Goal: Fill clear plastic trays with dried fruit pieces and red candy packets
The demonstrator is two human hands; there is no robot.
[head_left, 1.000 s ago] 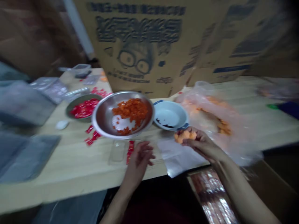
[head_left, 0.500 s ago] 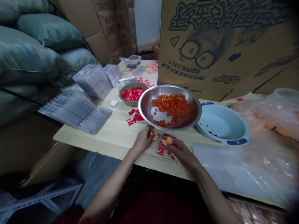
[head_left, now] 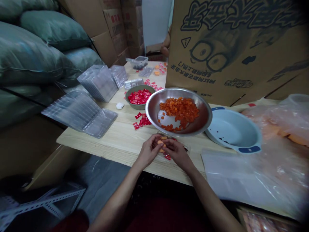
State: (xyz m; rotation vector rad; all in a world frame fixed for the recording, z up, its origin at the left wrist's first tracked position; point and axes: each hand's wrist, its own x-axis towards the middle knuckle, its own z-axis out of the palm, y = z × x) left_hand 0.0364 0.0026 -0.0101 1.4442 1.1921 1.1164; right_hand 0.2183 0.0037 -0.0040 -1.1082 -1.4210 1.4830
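Presently, at lower centre of the frame:

- Left hand (head_left: 147, 150) and right hand (head_left: 178, 153): fingers curled, tips meeting, both pinching a few orange pieces (head_left: 161, 143) just above the counter (head_left: 116, 141). A clear tray seems to lie under them, though it is hard to make out.
- One red packet (head_left: 167, 157) between the wrists, touching the counter.

Centre:
- Steel bowl (head_left: 154, 106), just beyond the hands, holding an orange pile (head_left: 180, 109); part of its bottom shows bare.
- Loose red packets (head_left: 142, 120) scattered left of the steel bowl.
- Green bowl (head_left: 128, 103), well filled with red packets (head_left: 140, 96).

Right:
- Blue basin (head_left: 241, 141), nearly bare, with dark specks.
- Plastic sheet (head_left: 229, 174) and a bag (head_left: 277, 119) with more orange stock inside.

Left:
- Stacks of clear trays (head_left: 79, 112), unfilled, with sacks (head_left: 29, 61) behind them.

Progress, as judged: plenty of orange and red stock remains, and many trays are not yet filled.

Writing: the box (head_left: 229, 48) at upper right carries large Chinese print upside down, a cartoon face with round glasses and a warning triangle. No brand can be read for certain.
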